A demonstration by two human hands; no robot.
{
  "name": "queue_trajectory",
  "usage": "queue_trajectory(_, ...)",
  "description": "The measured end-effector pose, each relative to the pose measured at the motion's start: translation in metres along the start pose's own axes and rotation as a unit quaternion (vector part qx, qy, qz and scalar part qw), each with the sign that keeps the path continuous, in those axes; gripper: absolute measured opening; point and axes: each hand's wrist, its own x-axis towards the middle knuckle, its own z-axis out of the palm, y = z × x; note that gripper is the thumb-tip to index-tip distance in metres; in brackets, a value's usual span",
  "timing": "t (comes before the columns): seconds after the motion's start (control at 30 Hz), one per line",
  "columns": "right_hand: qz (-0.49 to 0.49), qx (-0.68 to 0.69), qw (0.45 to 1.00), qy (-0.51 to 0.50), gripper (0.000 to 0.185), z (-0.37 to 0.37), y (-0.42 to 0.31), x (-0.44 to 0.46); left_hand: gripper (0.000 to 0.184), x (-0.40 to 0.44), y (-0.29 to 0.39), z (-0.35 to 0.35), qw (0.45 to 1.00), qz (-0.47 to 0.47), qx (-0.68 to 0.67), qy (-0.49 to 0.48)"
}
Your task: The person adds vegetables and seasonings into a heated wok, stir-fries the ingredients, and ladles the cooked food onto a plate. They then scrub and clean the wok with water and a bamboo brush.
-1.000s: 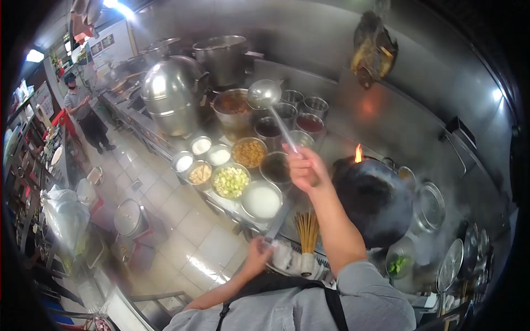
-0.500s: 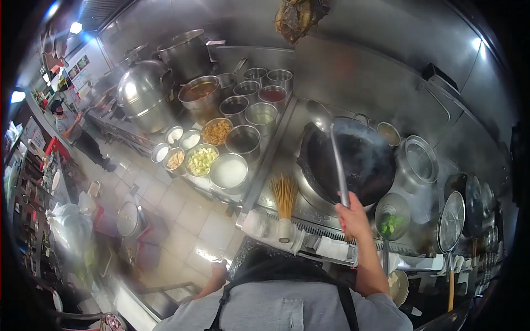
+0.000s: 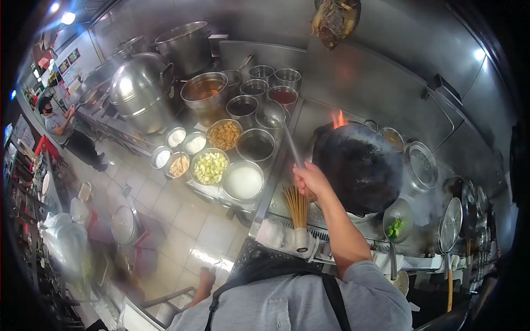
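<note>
Ladle (image 3: 293, 144) is gripped by its handle in the right hand (image 3: 313, 182), fingers wrapped round it, its bowl end above the metal pots; whether it touches one, I cannot tell. The left hand (image 3: 205, 278) hangs low, well apart from the right; whether it holds anything, I cannot tell. Near the right hand stand a bamboo brush (image 3: 295, 212) and a dark wok (image 3: 359, 168), with flame (image 3: 338, 118) at its far rim. Diced pale-green pieces (image 3: 210, 166) fill a bowl on the tabletop (image 3: 251, 204), beside white liquid (image 3: 243, 181); leafy greens (image 3: 395, 228) lie in a strainer (image 3: 406, 212). With the burner lit and these still outside the wok, the work looks to be at an early stage. Farther off, a person (image 3: 58, 124) stands in the aisle.
</note>
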Motion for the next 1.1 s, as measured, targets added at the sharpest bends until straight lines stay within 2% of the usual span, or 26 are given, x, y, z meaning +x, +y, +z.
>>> queue_trajectory(0.13,0.063,0.252,0.964,-0.048,0.019,0.010,-0.019,-0.007,0.046,0.019,0.003,-0.044,0.992,-0.095,0.066,-0.056)
queue_trajectory(0.23,0.050,0.385,0.912,-0.130,0.020,-0.003,-0.010,-0.004,0.045,0.048,0.006,-0.041,0.993,-0.084,-0.083,0.024)
queue_trajectory(0.33,0.042,0.486,0.848,-0.207,0.029,-0.017,-0.004,-0.018,0.033,0.083,0.041,-0.035,0.978,0.010,-0.172,0.117)
queue_trajectory(0.37,0.041,0.508,0.830,-0.226,0.030,-0.022,-0.003,-0.028,0.032,0.089,0.066,-0.036,0.965,0.081,-0.208,0.141)
queue_trajectory(0.47,0.032,0.560,0.783,-0.269,0.034,-0.044,0.004,-0.077,0.032,0.027,0.224,-0.063,0.915,0.258,-0.265,0.163)
queue_trajectory(0.53,0.021,0.579,0.763,-0.286,0.035,-0.065,0.016,-0.116,0.027,-0.023,0.319,-0.071,0.876,0.369,-0.300,0.083)
queue_trajectory(0.6,0.014,0.567,0.785,-0.248,0.034,-0.084,0.027,-0.166,0.019,-0.086,0.403,-0.077,0.891,0.407,-0.197,0.048)
queue_trajectory(0.63,0.009,0.560,0.795,-0.231,0.033,-0.095,0.034,-0.188,0.017,-0.082,0.423,-0.064,0.851,0.491,-0.180,0.053)
queue_trajectory(0.67,0.009,0.548,0.804,-0.232,0.029,-0.110,0.048,-0.206,0.019,-0.073,0.438,-0.052,0.847,0.517,-0.104,0.064)
queue_trajectory(0.73,-0.006,0.473,0.868,-0.151,0.027,-0.139,0.066,-0.243,0.024,-0.033,0.453,-0.027,0.822,0.556,0.049,0.110)
queue_trajectory(0.8,-0.011,0.368,0.929,-0.043,0.027,-0.154,0.061,-0.279,0.032,0.030,0.447,-0.006,0.773,0.574,0.202,0.178)
queue_trajectory(0.87,-0.041,0.245,0.968,0.041,0.033,-0.167,0.062,-0.298,0.030,0.051,0.452,0.002,0.788,0.525,0.281,0.160)
queue_trajectory(0.9,-0.053,0.179,0.979,0.083,0.036,-0.173,0.061,-0.307,0.030,0.065,0.453,0.007,0.794,0.496,0.318,0.152)
queue_trajectory(0.97,-0.058,0.024,0.987,0.151,0.041,-0.179,0.051,-0.329,0.022,0.112,0.448,0.017,0.745,0.547,0.329,0.195)
queue_trajectory(1.03,-0.051,-0.116,0.964,0.233,0.043,-0.172,0.037,-0.349,0.020,0.123,0.448,0.020,0.705,0.570,0.357,0.226)
queue_trajectory(1.1,-0.084,-0.119,0.958,0.246,0.043,-0.172,0.042,-0.359,0.019,0.134,0.448,0.019,0.674,0.581,0.381,0.252)
